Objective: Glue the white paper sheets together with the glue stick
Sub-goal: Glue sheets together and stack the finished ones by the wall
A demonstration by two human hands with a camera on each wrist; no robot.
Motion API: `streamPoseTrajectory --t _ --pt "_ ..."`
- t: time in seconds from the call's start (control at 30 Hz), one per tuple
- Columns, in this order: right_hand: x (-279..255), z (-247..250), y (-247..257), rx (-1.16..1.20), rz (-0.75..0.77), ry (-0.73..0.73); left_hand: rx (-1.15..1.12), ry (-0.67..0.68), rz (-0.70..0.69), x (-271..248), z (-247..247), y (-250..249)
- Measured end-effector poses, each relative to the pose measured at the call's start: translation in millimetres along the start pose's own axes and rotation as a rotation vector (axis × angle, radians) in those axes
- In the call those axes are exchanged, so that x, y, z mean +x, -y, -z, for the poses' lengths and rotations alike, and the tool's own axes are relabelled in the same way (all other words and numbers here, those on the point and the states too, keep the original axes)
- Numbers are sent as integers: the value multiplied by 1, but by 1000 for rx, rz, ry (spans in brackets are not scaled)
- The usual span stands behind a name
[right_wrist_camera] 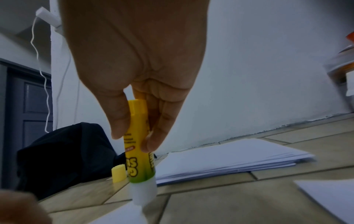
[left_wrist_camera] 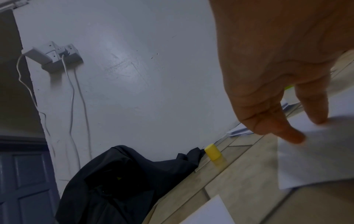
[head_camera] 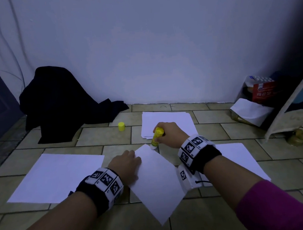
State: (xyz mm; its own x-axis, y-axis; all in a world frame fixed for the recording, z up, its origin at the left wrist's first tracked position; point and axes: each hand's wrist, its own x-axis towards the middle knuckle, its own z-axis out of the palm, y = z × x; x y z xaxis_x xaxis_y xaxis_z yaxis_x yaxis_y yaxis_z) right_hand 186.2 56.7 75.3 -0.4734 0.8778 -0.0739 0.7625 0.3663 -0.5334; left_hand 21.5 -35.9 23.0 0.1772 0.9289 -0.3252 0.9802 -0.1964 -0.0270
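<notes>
A white paper sheet (head_camera: pixel 157 179) lies skewed on the tiled floor in front of me. My left hand (head_camera: pixel 127 164) presses its far left edge flat with straight fingers (left_wrist_camera: pixel 291 136). My right hand (head_camera: pixel 168 133) pinches a yellow glue stick (head_camera: pixel 157 138), uncapped, its white tip down on the sheet's far corner (right_wrist_camera: pixel 141 195). Other single sheets lie at the left (head_camera: pixel 57 176) and right (head_camera: pixel 241 162). A stack of white sheets (head_camera: pixel 167 122) sits behind the hands. The yellow cap (head_camera: pixel 121 126) stands on the floor left of the stack.
A black garment (head_camera: pixel 64 103) is heaped against the wall at the back left. A box with packets and a white bag (head_camera: pixel 254 97) stands at the back right, beside a leaning board (head_camera: pixel 291 103). A wall socket with cables (left_wrist_camera: pixel 57 56) hangs above the garment.
</notes>
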Motion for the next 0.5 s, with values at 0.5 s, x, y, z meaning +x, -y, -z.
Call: streamPoseTrajectory --t 0.5 --pt "8 -18 20 -121 58 86 -123 35 94 6 -2 2"
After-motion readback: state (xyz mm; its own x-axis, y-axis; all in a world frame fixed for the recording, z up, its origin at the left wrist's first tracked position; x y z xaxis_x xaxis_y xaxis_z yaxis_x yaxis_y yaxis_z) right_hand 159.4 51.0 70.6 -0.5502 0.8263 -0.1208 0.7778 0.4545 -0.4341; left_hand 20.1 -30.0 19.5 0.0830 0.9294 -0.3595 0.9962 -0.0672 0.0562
